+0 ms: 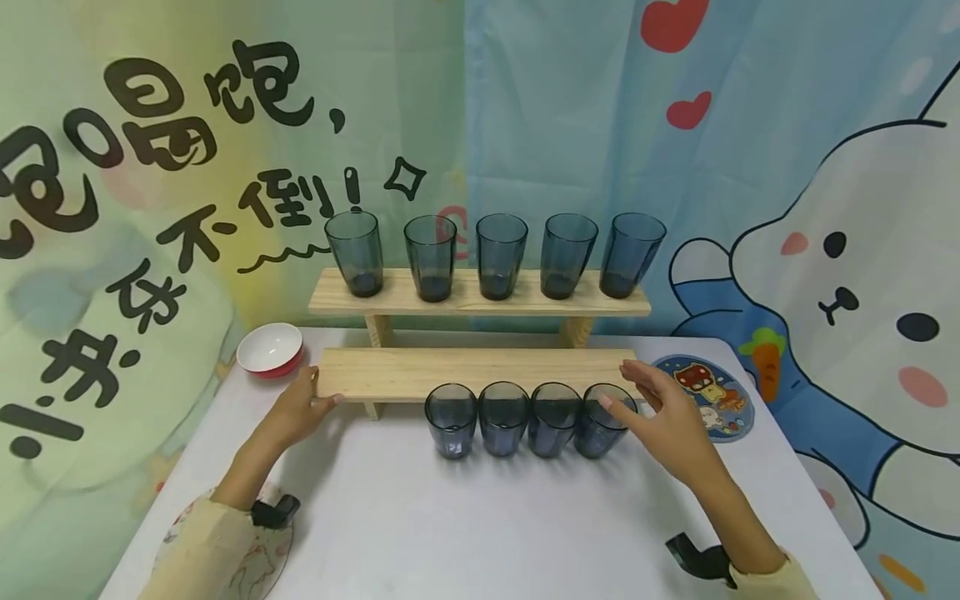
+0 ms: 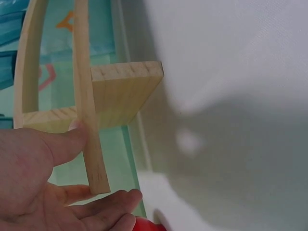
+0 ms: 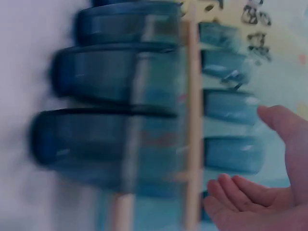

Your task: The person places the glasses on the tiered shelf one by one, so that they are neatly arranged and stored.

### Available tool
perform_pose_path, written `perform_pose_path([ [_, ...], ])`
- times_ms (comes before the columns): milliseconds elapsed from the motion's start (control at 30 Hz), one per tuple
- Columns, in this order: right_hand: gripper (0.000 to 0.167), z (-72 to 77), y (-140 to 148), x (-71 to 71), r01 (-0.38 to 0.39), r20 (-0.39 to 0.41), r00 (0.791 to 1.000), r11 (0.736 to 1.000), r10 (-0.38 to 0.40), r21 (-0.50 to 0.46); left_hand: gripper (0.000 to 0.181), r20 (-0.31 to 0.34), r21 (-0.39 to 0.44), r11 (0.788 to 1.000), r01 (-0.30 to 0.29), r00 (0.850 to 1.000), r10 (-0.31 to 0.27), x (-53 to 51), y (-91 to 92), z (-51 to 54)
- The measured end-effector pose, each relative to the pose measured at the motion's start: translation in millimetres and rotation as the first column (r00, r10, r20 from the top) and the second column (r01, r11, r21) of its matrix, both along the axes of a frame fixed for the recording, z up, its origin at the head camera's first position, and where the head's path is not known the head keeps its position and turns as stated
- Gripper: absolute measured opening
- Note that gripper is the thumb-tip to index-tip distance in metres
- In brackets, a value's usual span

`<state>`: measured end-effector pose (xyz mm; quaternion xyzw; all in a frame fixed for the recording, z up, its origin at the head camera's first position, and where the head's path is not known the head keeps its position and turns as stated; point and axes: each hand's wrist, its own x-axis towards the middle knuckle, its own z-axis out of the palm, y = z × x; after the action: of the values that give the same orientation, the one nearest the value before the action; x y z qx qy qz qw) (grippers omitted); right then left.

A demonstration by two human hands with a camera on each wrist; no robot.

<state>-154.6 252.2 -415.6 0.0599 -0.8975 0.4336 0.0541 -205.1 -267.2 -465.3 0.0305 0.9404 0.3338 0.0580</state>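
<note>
A two-tier wooden rack [image 1: 480, 373] stands on the white table. My left hand [image 1: 300, 408] holds the left end of its lower board [image 2: 94, 161], thumb on one side and fingers about the end. My right hand [image 1: 671, 425] hovers by the board's right end, above the rightmost front glass [image 1: 600, 433]. In the right wrist view, the thumb and fingers of that right hand [image 3: 260, 192] are spread with nothing between them. Several blue-grey tumblers [image 1: 504, 421] stand in a row before the lower board. More tumblers [image 1: 497, 258] line the upper board.
A red-and-white bowl [image 1: 270, 350] sits left of the rack. At the right lies a round blue patterned mat [image 1: 712, 400]. Another round mat [image 1: 262, 558] lies partly under the left forearm. A printed curtain [image 1: 547, 108] hangs behind the table [image 1: 465, 533].
</note>
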Motion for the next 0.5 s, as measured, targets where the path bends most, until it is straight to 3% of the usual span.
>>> perform_pose_path([
  [267,0.09,-53.7,15.0,9.9,0.056,0.033,0.998,0.981,-0.051,-0.187,0.071,0.005,0.003,1.0,-0.005,1.0,0.005,1.8,-1.7,2.2],
  [500,0.086,-86.2,16.7,6.9,0.055,0.1,0.994,0.97,-0.032,-0.237,0.073,0.013,-0.002,1.0,-0.001,1.0,0.001,2.0,-0.3,1.8],
])
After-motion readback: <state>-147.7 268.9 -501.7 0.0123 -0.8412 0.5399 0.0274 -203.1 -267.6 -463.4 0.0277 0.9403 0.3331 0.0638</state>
